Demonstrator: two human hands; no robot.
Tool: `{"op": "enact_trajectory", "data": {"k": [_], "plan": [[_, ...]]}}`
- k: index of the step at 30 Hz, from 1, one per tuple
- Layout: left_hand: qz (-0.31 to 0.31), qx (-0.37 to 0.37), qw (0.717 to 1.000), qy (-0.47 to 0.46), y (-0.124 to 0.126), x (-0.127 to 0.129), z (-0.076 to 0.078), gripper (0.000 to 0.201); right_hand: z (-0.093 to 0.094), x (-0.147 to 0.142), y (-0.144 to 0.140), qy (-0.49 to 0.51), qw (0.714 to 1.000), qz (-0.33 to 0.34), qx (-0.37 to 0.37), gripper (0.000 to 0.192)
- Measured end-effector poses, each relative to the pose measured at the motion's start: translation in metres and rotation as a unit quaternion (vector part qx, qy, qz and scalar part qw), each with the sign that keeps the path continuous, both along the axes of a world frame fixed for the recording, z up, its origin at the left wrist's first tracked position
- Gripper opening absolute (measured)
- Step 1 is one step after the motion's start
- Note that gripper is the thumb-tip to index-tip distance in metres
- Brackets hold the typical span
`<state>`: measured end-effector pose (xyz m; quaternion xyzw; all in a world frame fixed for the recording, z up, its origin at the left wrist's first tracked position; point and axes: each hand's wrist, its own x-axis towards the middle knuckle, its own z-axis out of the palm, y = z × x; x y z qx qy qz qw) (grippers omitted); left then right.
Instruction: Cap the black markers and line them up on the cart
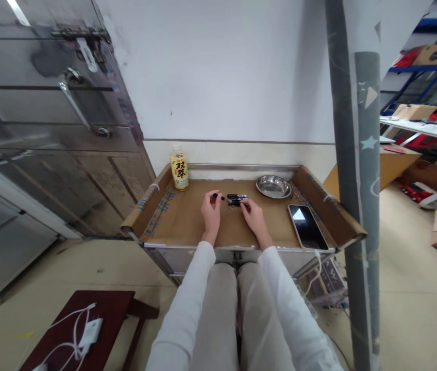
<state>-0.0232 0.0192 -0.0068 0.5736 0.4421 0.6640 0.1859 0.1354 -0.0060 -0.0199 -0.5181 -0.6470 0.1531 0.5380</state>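
Both my hands rest on a cardboard-lined metal tray table [187,226] in front of my knees. My left hand [211,212] pinches a small black part [218,196] between its fingertips. My right hand [254,216] has its fingertips on a small black device [236,199] lying on the cardboard, near the table's middle. The two black pieces lie a short gap apart. What the pieces are is too small to tell.
A yellow-labelled drink bottle [179,167] stands at the back left of the table, a round steel dish [273,186] at the back right, a phone [307,226] with a cable on the right. A grey pillar [355,206] rises at right, a steel cabinet [48,129] at left, a dark stool [83,330] with a charger below left.
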Motion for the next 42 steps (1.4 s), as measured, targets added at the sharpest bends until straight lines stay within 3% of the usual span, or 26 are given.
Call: {"op": "enact_trajectory", "data": {"k": [5,13,20,29,35,42], "plan": [[0.0,-0.028,1.0,0.009,0.003,0.0,-0.002,0.024,-0.002,0.0,0.001,-0.021,1.0,0.001,0.008,0.02],[0.001,-0.037,0.999,0.008,0.005,-0.001,-0.002,0.022,0.001,-0.012,0.003,-0.223,0.973,0.058,0.009,0.016],[-0.021,-0.052,0.998,0.012,0.008,-0.001,-0.005,0.019,0.004,-0.016,0.009,-0.284,0.956,0.08,0.01,0.019],[-0.095,-0.102,0.989,0.052,0.01,0.0,-0.006,0.012,0.004,-0.005,-0.006,-0.234,0.968,0.083,0.032,0.022],[-0.179,-0.099,0.974,0.099,0.009,0.001,-0.005,0.011,0.006,0.001,-0.011,-0.137,0.989,0.005,0.046,0.019],[-0.181,-0.099,0.957,0.202,0.01,0.0,-0.009,0.005,0.003,0.005,-0.01,-0.043,0.998,-0.038,0.024,0.023]]}}
